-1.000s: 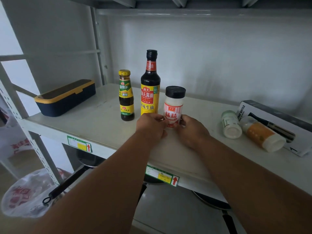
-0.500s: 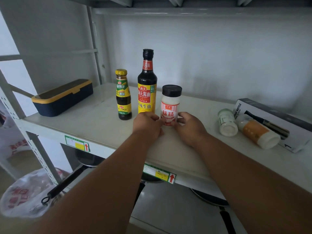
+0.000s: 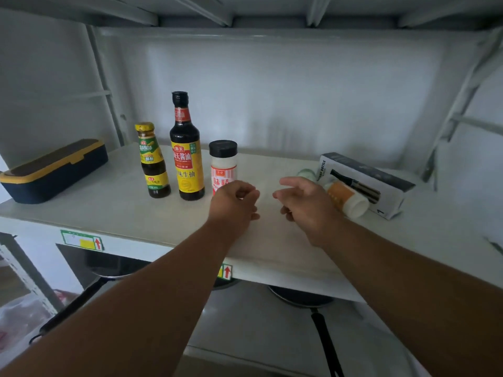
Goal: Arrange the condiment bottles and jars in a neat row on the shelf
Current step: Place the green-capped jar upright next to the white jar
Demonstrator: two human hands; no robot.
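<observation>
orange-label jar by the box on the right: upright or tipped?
Tipped. The orange-label jar lies on its side on the shelf, white cap toward the camera, against the box.

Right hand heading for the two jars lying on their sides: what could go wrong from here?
1. The orange-labelled jar and the white jar lie on their sides; a nudge from the right hand could roll them, perhaps toward the shelf front.
2. The left hand hangs close to the black-capped seasoning jar; a bump could tip it into the soy sauce bottle.
</observation>
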